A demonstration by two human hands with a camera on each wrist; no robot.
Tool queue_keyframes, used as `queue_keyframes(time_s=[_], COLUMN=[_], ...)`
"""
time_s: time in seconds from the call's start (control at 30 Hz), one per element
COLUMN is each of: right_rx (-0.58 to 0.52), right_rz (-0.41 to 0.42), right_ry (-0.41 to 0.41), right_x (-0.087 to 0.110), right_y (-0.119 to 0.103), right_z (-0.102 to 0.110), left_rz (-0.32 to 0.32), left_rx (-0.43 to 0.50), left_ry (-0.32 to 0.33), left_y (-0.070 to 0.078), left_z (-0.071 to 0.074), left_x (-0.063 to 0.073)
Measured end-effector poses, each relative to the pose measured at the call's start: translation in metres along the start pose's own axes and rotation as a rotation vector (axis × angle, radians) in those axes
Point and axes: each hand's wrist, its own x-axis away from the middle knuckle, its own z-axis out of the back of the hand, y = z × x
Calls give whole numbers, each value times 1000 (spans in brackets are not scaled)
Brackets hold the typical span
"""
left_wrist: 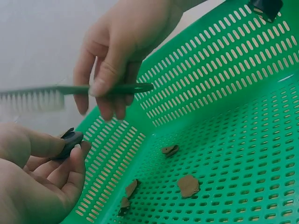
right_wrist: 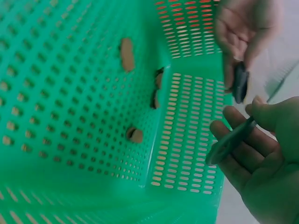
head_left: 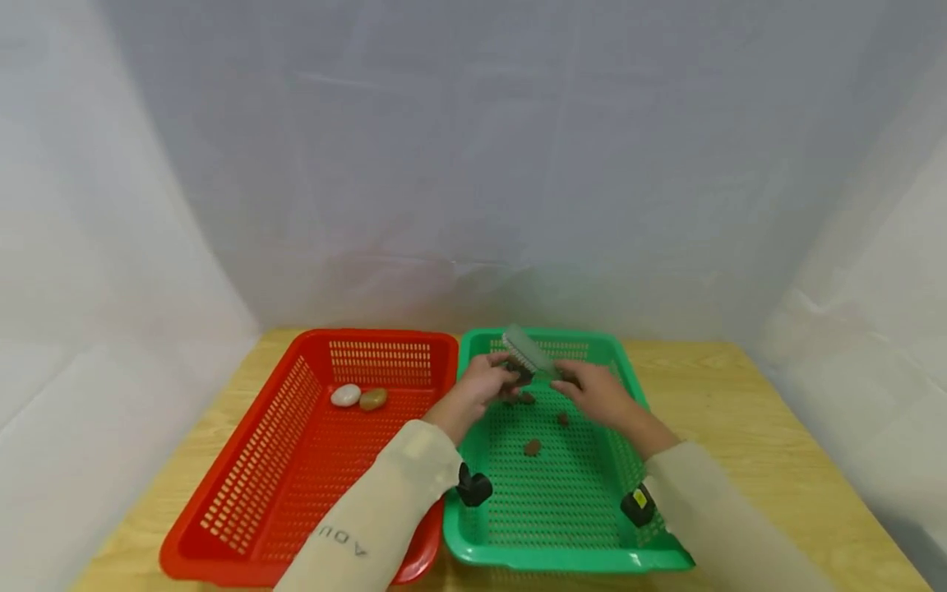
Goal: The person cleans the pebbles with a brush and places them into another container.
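Observation:
My left hand pinches a dark, flat, stone-like piece with a pale brown edge between thumb and fingers. In my right hand is a green brush with white bristles, its handle gripped between thumb and fingers. The head view has the brush head overlapping the dark piece; the left wrist view puts the bristles above the left hand, apart from the piece. Both hands are over the far end of a green basket. Several small brown flakes lie on its perforated floor.
A red basket stands directly left of the green one. Inside it, near the back, lie a white pebble and a tan pebble. Both baskets rest on a wooden table. Pale sheeting encloses the back and sides.

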Motion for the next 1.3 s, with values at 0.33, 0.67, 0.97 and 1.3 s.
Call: queue_keyframes(time_s=[0.33,0.67,0.97,1.3], right_rx=[-38,-78,-122,-124], right_rz=[-61,-143,-302,-250], right_ry=[-92,-79,-36,61], right_x=[4,4,4,3], right_y=[-4,-1,1,2], right_z=[-5,-6,-5,-6], left_rz=[-3,23,23,26], left_rx=[-13,-13,-14,-48], left_ry=[2,-3,10,15], left_y=[0,0,2,1], left_z=[1,1,1,0], left_x=[1,0,1,0])
